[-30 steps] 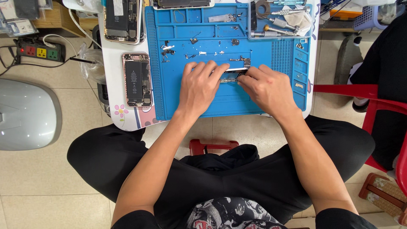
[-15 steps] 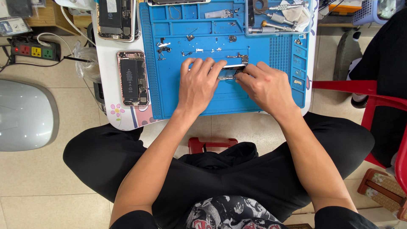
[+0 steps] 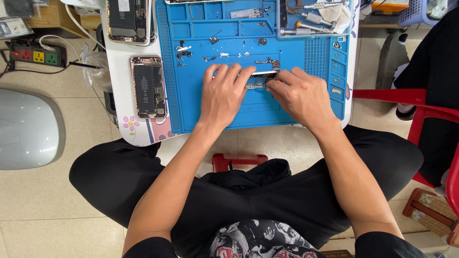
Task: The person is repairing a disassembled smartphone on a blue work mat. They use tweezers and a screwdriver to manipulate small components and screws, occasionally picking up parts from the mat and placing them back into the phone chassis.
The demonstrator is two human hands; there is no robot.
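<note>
Head view looks straight down on both forearms reaching forward over black-trousered knees to a blue silicone repair mat (image 3: 220, 110) laid on a small white table (image 3: 117, 95). Left hand (image 3: 224, 95) lies palm down, fingers fanned forward, its fingertips pressing on a narrow silver-and-black phone part (image 3: 260, 79) near the mat's middle. Right hand (image 3: 301, 98) comes in from the other side, knuckles up, forefinger and thumb pinched on the part's right end, so both hands grip the same piece. Most of the part is hidden; only a thin metallic strip with dark edges shows between the fingers.

Small loose screws and brackets (image 3: 184, 50) lie scattered on the mat beyond the hands. An opened rose-gold phone with a black battery (image 3: 148, 86) rests on the table just left of the mat, and a second opened phone (image 3: 128, 21) sits above it. Far left on the floor, a black power strip with coloured sockets (image 3: 33, 55).
</note>
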